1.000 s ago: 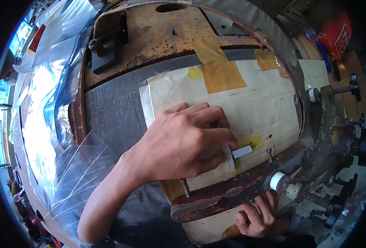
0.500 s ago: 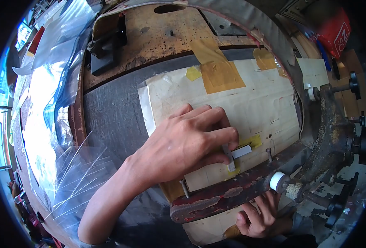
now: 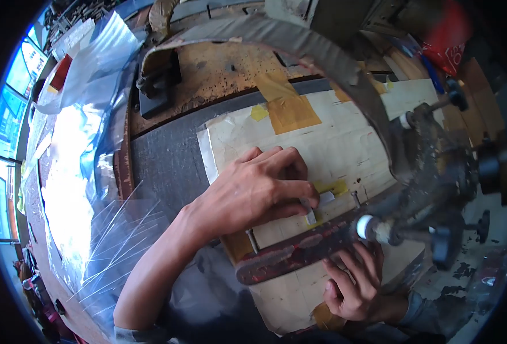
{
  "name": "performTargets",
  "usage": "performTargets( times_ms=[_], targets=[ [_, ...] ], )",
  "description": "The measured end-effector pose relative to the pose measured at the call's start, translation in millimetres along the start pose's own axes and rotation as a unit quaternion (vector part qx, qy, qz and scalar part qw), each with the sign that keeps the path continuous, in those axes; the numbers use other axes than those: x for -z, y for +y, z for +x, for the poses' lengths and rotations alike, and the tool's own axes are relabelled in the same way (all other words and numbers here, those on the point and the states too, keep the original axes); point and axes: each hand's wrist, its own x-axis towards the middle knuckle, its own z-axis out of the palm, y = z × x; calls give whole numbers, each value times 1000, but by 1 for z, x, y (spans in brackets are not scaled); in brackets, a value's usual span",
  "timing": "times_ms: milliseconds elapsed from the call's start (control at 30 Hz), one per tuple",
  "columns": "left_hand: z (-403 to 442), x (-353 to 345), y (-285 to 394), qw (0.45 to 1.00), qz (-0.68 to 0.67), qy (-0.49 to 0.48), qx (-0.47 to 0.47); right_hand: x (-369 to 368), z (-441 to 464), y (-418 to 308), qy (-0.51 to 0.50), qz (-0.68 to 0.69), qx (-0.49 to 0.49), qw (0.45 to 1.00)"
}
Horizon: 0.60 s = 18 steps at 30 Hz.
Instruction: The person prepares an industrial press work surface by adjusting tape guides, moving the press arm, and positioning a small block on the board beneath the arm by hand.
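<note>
My left hand is closed in a pinch over the pale board, thumb and index finger on a small grey-white piece. A short white strip lies just right of the fingertips on yellow tape. Below, my right hand has its fingers apart and reaching up to the lower edge of a worn dark-red bar; some fingertips are hidden there. No object shows in it. One bolt rises beside the bar's left end, another farther right.
A curved, cloth-like band arches over the board. A metal frame with black knobs and a white roller stands at right. Brown tape holds the board's far edge. Clear plastic sheets and thin strands lie at left.
The view has shifted. The red bar, band and metal frame have moved relative to the board and are partly blurred. My right hand's fingers have straightened; my left hand keeps its pinch.
</note>
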Motion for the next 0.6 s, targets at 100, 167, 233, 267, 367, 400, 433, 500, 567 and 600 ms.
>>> performTargets(
  times_ms=[100, 167, 233, 267, 367, 400, 433, 500, 567, 600],
  targets=[
    [1, 0, -1, 1000, 6, -12, -7, 3, 2, -2, 11, -28, 5, 1000],
    [1, 0, -3, 999, 21, -5, -38, 1, 1, -3, 24, -33, 12, 999],
    [3, 1, -1, 999, 23, -5, -48, -5, -4, -1, 37, -29, 19, 999],
    [4, 0, -3, 999, -6, -9, -49, -8, -6, 0, 48, -30, 23, 998],
    [8, 5, -3, 997, -61, -41, -33, -13, -9, 1, 80, -28, 30, 996],
    [7, 6, -3, 996, -62, -54, -33, -16, -12, -1, 89, -24, 30, 995],
    [9, 8, -7, 995, -63, -63, -35, -17, -12, 0, 99, -23, 33, 994],
    [14, 16, -18, 989, -67, -104, -79, -18, -12, 1, 115, -24, 36, 992],
    [19, 25, -23, 984, -77, -159, -15, -21, -13, 4, 124, -28, 39, 991],
    [23, 33, -11, 979, -82, -185, 19, -22, -13, 4, 129, -29, 43, 990]
  ],
)
